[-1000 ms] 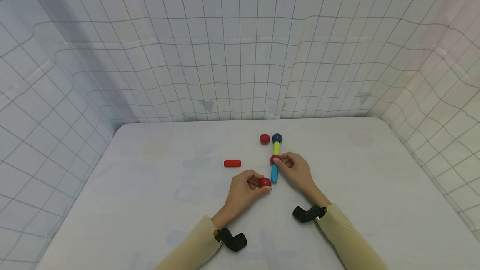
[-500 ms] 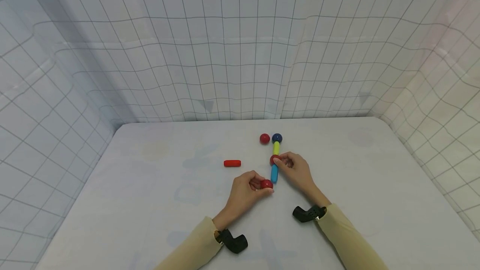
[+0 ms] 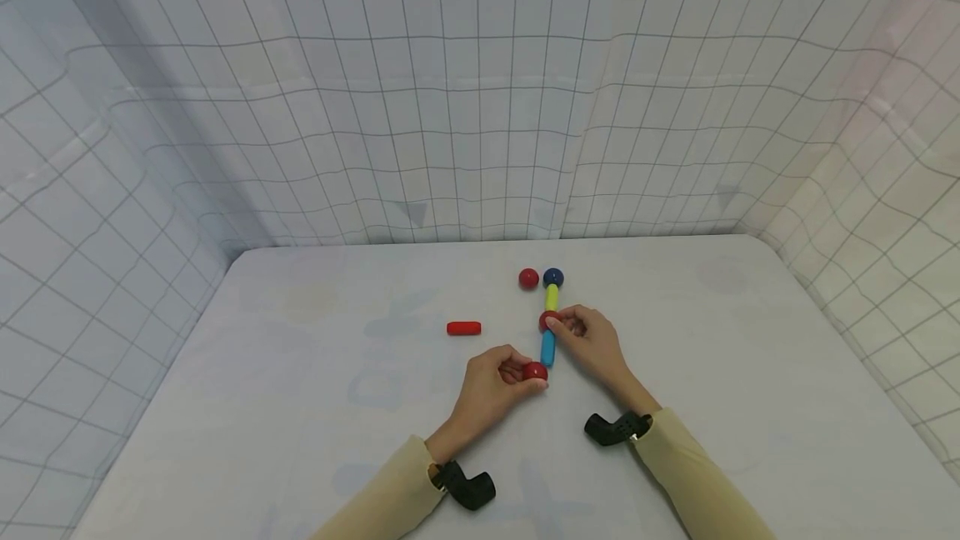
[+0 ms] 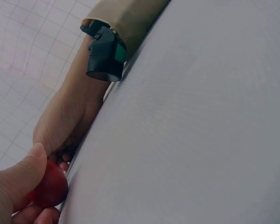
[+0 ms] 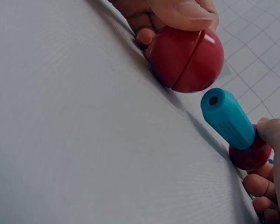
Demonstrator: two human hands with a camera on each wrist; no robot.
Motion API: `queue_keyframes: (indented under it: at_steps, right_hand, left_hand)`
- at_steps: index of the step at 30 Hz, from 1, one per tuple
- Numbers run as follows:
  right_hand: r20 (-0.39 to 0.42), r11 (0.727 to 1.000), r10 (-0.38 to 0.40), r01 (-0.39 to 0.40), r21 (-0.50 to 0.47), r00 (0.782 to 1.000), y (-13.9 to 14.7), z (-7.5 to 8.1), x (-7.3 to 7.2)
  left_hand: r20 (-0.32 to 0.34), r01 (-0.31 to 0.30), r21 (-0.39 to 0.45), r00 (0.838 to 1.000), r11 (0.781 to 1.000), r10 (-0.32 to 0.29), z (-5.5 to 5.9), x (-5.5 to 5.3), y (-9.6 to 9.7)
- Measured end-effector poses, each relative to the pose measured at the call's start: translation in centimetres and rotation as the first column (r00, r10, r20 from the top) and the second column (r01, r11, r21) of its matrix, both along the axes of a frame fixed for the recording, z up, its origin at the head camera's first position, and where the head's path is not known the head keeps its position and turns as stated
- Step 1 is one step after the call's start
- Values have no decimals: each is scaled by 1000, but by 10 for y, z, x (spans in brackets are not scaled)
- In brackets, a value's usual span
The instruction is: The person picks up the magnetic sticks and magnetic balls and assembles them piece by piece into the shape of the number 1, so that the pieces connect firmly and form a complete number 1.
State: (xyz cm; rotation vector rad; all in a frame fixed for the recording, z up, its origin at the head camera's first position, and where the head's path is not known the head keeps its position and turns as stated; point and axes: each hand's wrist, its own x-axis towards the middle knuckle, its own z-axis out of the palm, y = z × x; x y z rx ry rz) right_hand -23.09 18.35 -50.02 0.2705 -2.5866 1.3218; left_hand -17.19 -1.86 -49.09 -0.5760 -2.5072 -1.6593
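My left hand [image 3: 491, 382] pinches a red ball [image 5: 189, 60] between thumb and fingers, low over the white table. A seam runs round this ball in the right wrist view. Just beyond it is the free end of a blue rod [image 5: 227, 119], with a small hole in its tip; a gap shows between ball and rod. My right hand [image 3: 594, 344] pinches a second red ball [image 5: 252, 156], joined to the rod's other end. From that ball a yellow-green rod [image 3: 552, 297] runs away from me to a dark blue ball [image 3: 553, 277].
A loose red ball [image 3: 528, 278] lies left of the dark blue one. Further left, a red rod [image 3: 464, 328] lies crosswise on the white tabletop [image 3: 315, 407]. Grid-patterned white curtains [image 3: 480, 107] close off the back and both sides.
My left hand has shifted slightly right and toward me with its red ball, ending just below the blue rod's tip. My right hand and the joined pieces have stayed put.
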Motion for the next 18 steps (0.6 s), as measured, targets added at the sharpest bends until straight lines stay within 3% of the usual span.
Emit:
queue_keyframes:
  at_steps: [18]
  right_hand:
    - [-14, 1000, -10, 11, 22, 1000, 0, 0, 0]
  left_hand:
    - [5, -11, -7, 1000, 1000, 11, 1, 2, 4]
